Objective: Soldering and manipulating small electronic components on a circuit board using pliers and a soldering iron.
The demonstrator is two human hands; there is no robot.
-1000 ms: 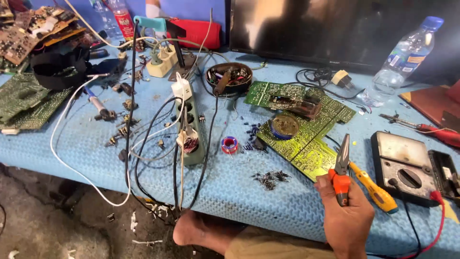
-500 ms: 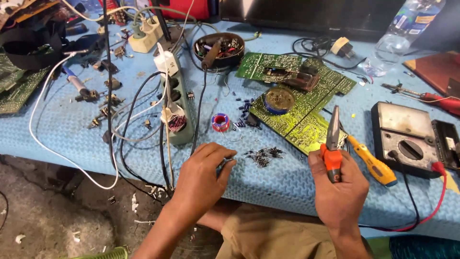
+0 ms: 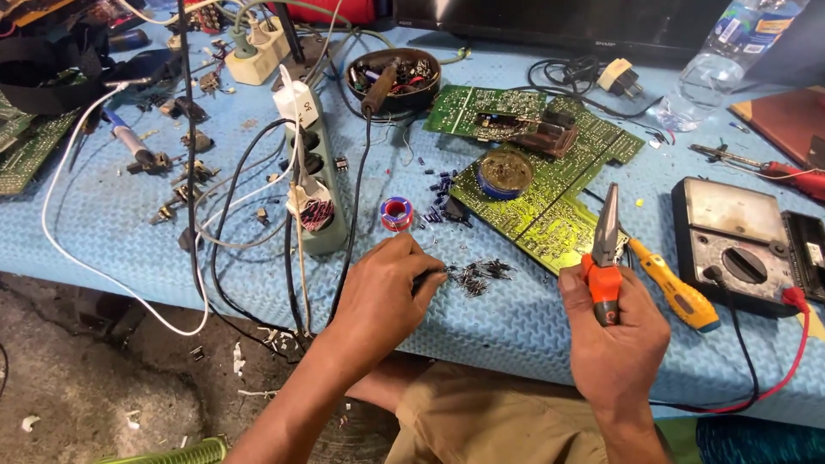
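- Left hand (image 3: pixel 382 296): fingertips drawn together, pinching at the small pile of dark components (image 3: pixel 481 275) near the table's front edge; what sits between the fingers cannot be told.
- Right hand (image 3: pixel 614 339): fingers wrapped tight round the orange-handled pliers (image 3: pixel 606 249), nose upright, jaws together, nothing in them.
- Advice: lift one piece only, steadily, so the rest stay put.
- Components: tiny, dark, loosely scattered on the blue mat (image 3: pixel 103 223), just left of the green circuit board (image 3: pixel 550 193), right of the solder spool (image 3: pixel 396 212).
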